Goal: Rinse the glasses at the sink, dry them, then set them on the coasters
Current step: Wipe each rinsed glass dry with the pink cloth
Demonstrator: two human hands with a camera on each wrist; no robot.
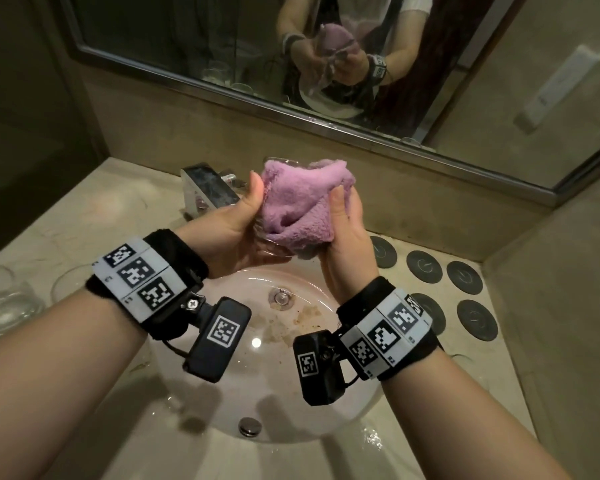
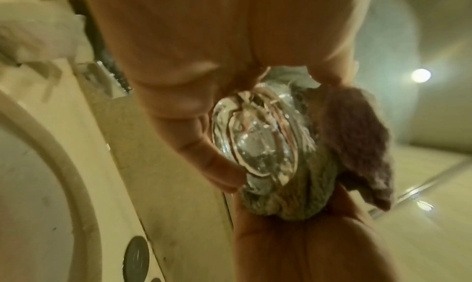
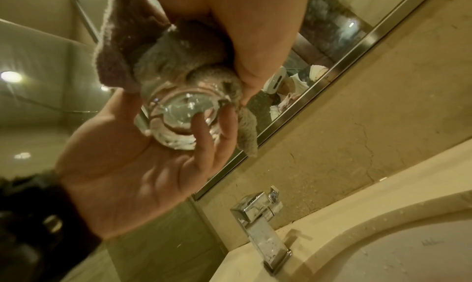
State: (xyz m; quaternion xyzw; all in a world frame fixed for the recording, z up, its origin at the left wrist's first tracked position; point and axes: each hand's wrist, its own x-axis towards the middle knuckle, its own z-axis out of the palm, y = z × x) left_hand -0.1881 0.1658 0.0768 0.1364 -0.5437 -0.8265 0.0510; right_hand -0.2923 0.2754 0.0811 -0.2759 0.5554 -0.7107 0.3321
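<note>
Above the sink basin (image 1: 222,403) I hold a clear glass (image 1: 274,250) with a pink cloth (image 1: 302,202) wrapped over it and stuffed inside. My left hand (image 1: 246,220) cups the glass's thick base, thumb up along the cloth. My right hand (image 1: 343,216) grips the cloth around the glass's right side. The left wrist view shows the glass bottom (image 2: 255,141) bare, with cloth (image 2: 357,155) bunched beside it. In the right wrist view the glass base (image 3: 184,114) rests on my left hand's fingers (image 3: 204,136). Several dark round coasters (image 1: 424,266) lie on the counter at the right.
Two more glasses (image 1: 4,299) (image 1: 70,285) stand on the counter at the left. A square chrome faucet (image 1: 208,192) sits behind the basin, just left of my hands. A framed mirror (image 1: 326,109) runs along the back wall. The counter shows wet patches.
</note>
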